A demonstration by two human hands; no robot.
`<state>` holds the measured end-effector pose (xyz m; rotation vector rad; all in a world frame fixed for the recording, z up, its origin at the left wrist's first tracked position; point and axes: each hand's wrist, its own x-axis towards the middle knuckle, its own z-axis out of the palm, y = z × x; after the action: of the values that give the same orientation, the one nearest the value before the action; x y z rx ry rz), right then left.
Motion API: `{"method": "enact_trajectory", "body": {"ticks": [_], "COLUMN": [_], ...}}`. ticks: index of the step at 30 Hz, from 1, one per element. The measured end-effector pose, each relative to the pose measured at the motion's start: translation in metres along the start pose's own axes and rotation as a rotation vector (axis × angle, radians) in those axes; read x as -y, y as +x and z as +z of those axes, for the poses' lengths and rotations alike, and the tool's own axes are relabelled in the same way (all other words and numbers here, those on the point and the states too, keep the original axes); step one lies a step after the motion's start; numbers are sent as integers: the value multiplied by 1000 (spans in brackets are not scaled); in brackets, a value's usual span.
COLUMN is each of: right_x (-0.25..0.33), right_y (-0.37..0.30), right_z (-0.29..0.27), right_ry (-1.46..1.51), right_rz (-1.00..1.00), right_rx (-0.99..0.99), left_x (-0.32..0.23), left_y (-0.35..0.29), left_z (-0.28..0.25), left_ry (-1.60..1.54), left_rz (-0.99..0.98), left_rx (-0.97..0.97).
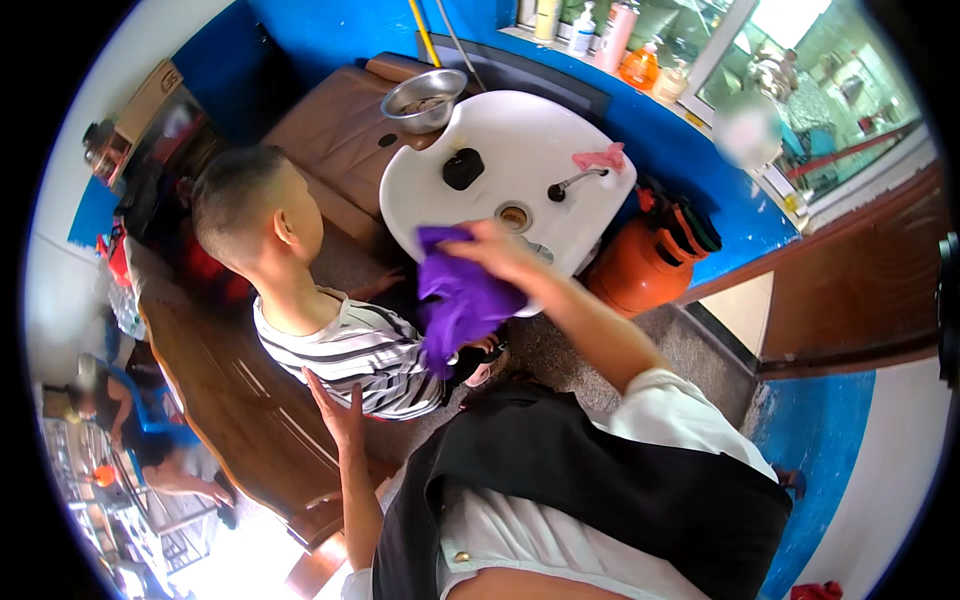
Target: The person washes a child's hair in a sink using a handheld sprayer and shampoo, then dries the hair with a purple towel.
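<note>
My right hand (492,250) grips a purple cloth (462,302), which hangs down in loose folds in front of the white basin's near edge. Fingers spread, my left hand (340,412) is at the back of a person in a black-and-white striped shirt (345,345); whether it touches the shirt I cannot tell. That person is at my left, facing the basin side, with the cloth close to their front. The white wash basin (530,125) has a drain (514,216), a black pad (463,169) and a tap (578,183) with a pink cloth (600,157) by it.
A metal bowl (408,122) stands at the basin's far left, beside a brown padded couch (325,120). An orange gas cylinder (640,268) is right of the basin. Several bottles (616,35) line the window sill. A brown wooden bench (235,385) runs along the left; another person (130,420) sits beyond it.
</note>
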<state>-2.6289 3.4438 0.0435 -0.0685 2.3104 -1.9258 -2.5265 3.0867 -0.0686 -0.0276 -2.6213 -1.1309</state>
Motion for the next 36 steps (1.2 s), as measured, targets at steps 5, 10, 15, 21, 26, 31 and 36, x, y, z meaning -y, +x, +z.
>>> {"method": "enact_trajectory", "body": {"ticks": [5, 10, 15, 21, 26, 31, 36], "right_x": [40, -71, -215, -147, -50, -58, -17], "right_y": [-60, 16, 6, 1, -46, -85, -203], "right_z": [-138, -170, -177, -114, 41, 137, 251], "right_ry": [411, -543, -1198, -845, -624, -784, -450], "right_rz": [133, -3, 295, -431, -810, -854, -768], "right_rx": [-242, -418, 274, 18, 330, 549, 700], "left_x": [9, 20, -41, -31, -32, -37, -66], "left_y": [-2, -15, -13, -191, -346, -497, -653], "left_z": [22, 24, 41, 53, 60, 57, 41], "left_ry": [-6, -118, -12, 161, 76, -122, -165], "left_rz": [-108, -271, -244, -495, -1003, -1184, -1359], "left_rx": [-81, -221, -217, -9, 534, 241, -141]}}
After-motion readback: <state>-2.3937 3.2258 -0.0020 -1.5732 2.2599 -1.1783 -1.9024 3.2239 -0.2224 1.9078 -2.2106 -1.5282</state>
